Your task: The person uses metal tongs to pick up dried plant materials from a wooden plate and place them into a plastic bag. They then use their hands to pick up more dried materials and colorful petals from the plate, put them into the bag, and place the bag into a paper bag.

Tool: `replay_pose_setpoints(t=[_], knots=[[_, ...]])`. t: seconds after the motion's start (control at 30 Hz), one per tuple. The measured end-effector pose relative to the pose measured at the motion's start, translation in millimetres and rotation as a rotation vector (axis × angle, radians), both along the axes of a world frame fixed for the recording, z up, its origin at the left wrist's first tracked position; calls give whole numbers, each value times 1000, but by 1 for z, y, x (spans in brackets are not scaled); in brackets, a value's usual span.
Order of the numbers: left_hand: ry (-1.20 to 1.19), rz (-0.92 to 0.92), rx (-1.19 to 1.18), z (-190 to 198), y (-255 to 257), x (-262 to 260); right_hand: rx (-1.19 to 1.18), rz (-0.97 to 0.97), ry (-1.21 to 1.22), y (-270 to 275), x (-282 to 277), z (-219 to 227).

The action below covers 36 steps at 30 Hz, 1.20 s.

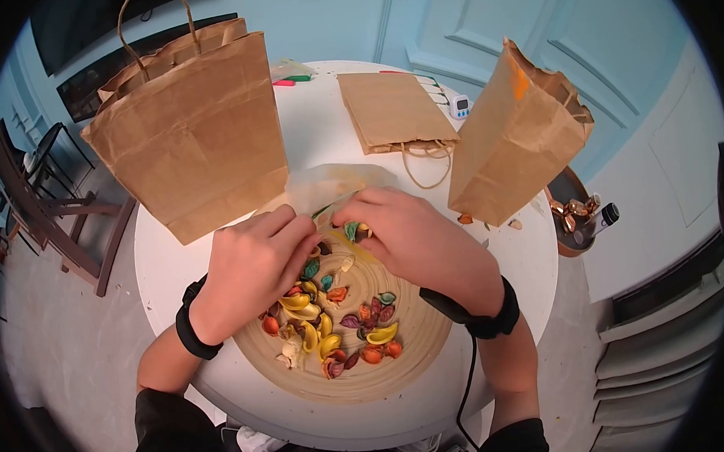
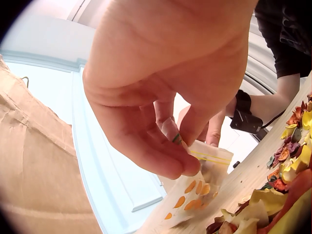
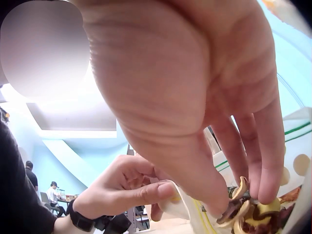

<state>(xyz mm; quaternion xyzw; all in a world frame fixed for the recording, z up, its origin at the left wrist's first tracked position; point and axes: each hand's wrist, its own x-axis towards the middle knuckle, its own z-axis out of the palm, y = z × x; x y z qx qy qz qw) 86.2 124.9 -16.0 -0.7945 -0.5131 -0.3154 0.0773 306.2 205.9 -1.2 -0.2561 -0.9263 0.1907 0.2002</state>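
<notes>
A translucent zip bag with a patterned front is at the far edge of a round wooden plate. My left hand pinches one side of the bag's mouth between thumb and fingers. At the mouth, the thumb and fingers of my right hand hold dried petals; a green piece shows by its fingertips in the head view. Yellow, red, green and purple dried petals lie loose on the plate, nearest the left hand. The bag's lower part is partly hidden by the hands.
A large paper bag stands at the left, a smaller one at the right. A flat folded paper bag lies between them, near a small white timer. Beyond the white table stands a brown tray with a bottle.
</notes>
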Motion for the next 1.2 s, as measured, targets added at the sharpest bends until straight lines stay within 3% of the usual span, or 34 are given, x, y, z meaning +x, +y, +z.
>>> replay_pose_setpoints(t=[0.17, 0.33, 0.43, 0.53, 0.63, 0.73, 0.93, 1.03, 1.13, 1.2], knots=[[-107, 33, -6, -1, 1, -1, -24, -69, -84, -9, 4, 24], [-9, -35, -1, 2, 0, -3, -123, -149, -194, -12, 1, 28], [-13, -69, -29, 2, -2, -1, 141, -100, -8, -9, 8, 16], [-37, -85, -32, 2, -2, 0, 289, -128, 4, -4, 11, 10], [-45, -107, 4, 1, -1, 1, -91, -193, -333, -7, 12, 31], [-28, -108, 34, 1, -1, 1, 95, -153, -221, -6, 15, 15], [-34, -71, 34, 3, -1, 0, 53, -138, -140, -1, 16, 27], [-34, -58, 33, 4, -2, 0, 188, -143, -70, -1, 14, 31], [-35, -66, 23, 6, -3, -1, -19, -232, -433, -8, 3, 51], [-37, -78, 13, 6, -3, -1, 38, -226, -187, -10, 7, 31]])
